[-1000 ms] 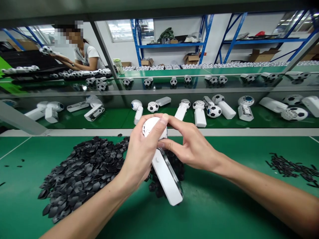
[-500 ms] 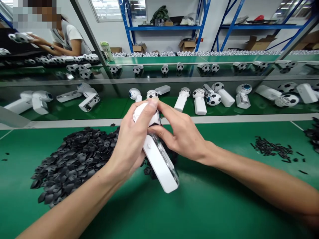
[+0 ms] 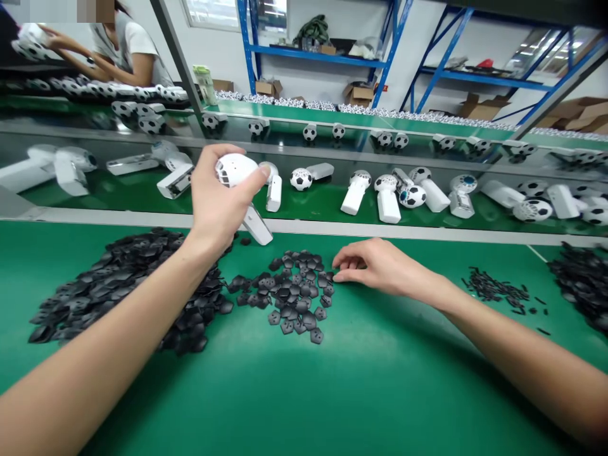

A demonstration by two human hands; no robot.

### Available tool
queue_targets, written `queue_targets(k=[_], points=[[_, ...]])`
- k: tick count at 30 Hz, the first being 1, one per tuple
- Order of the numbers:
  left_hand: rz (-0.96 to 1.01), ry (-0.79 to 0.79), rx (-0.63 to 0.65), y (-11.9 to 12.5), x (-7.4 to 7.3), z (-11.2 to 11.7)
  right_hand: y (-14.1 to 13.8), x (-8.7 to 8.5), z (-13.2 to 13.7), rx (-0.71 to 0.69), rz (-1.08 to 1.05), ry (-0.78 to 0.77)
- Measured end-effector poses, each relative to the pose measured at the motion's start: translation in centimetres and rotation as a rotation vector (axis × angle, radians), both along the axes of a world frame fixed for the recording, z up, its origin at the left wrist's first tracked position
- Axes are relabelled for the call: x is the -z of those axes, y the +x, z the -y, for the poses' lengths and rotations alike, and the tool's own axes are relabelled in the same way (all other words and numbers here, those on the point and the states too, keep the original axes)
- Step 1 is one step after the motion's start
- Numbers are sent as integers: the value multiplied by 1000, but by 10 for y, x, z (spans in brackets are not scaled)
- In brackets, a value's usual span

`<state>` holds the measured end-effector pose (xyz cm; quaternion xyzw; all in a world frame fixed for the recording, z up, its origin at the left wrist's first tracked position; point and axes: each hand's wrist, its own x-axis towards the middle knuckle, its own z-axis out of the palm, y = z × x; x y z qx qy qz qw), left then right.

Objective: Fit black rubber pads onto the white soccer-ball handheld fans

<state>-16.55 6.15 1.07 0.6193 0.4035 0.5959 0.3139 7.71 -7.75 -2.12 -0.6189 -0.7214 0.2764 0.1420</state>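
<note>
My left hand [image 3: 221, 196] is closed round the ball-shaped head of a white handheld fan [image 3: 237, 168], raised above the back of the bench. The fan's handle [image 3: 258, 225] slants down to the right below my fingers; slots show on the head's left side. My right hand [image 3: 370, 265] is low over the green bench, fingers loosely curled and thumb apart, with nothing visible between them. Its fingertips are at the right edge of a small spread of black pentagon pieces [image 3: 299, 291]. A larger heap of black pieces [image 3: 118, 278] lies to the left, partly behind my left forearm.
Behind a pale ledge [image 3: 304, 227], a green conveyor [image 3: 318, 212] carries several white fans with black patches [image 3: 387, 197]. Thin black strips [image 3: 496, 285] and another black heap [image 3: 584, 278] lie at right. A co-worker [image 3: 128, 50] holds a ball-headed piece at upper left.
My hands have parted. The left has carried the fan up and to the left; the right has let go of it and moved right and down, beside the black pentagon pieces.
</note>
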Motion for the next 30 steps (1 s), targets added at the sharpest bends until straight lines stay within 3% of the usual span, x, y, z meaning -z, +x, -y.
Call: queue_targets(k=[7,9,11,15,18,21,26,30], points=[[-118,9,22,-3,1,6,-3,11,-12,-2,-161,-110],[-106,12,10,-3,2,7,-3,13,-11,6,-212,-46],[-87,12,12,-2,3,7,-4,14,-6,-33,-232,201],[-80,-4,45,-3,5,7,-11,8,7,-259,-106,978],[-75,-2,20,-4,5,6,-14,-2,14,-411,58,1225],[-53,9,-3,-5,6,5,-13,-11,19,-508,163,1253],[-46,12,0,-4,6,4,-11,-17,23,-554,225,1231],[-11,-15,41,-2,1,8,-19,-17,13,-457,90,1261]])
